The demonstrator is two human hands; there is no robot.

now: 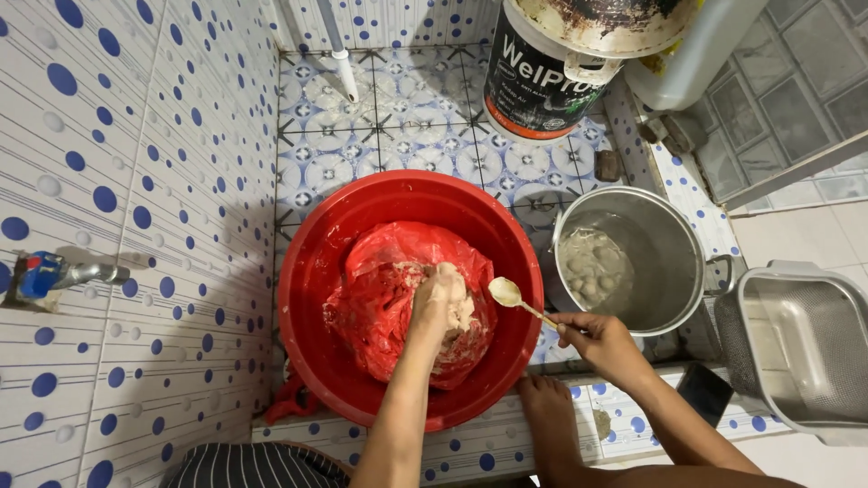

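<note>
The tiled floor (pixel 407 117), white with blue flower patterns, ran between a dotted tile wall (pixel 136 181) and a low tiled ledge (pixel 624 425). On it sat a big red basin (pixel 312 271), lined with a red plastic bag (pixel 380 280) holding pale dough-like paste (pixel 463 312). Just right of the basin stood a steel pot (pixel 674 262) with water and several pale round balls (pixel 592 267) in it. Farther right, a metal strainer basket (pixel 796 343) rested near the edge of the view. A dark plastic bucket (pixel 533 81) stood at the top, beside a white jug (pixel 687 54). A tap with a blue handle (pixel 45 274) stuck out of the wall on the left.

The left hand (pixel 438 303) was down in the bag, fingers curled shut around a lump of the paste, though how tightly was hard to tell from above. The right hand (pixel 601 343) pinched the handle of a spoon (pixel 515 296), its bowl over the basin's right side, near the paste. A bare foot (pixel 547 407) rested on the ledge below.
</note>
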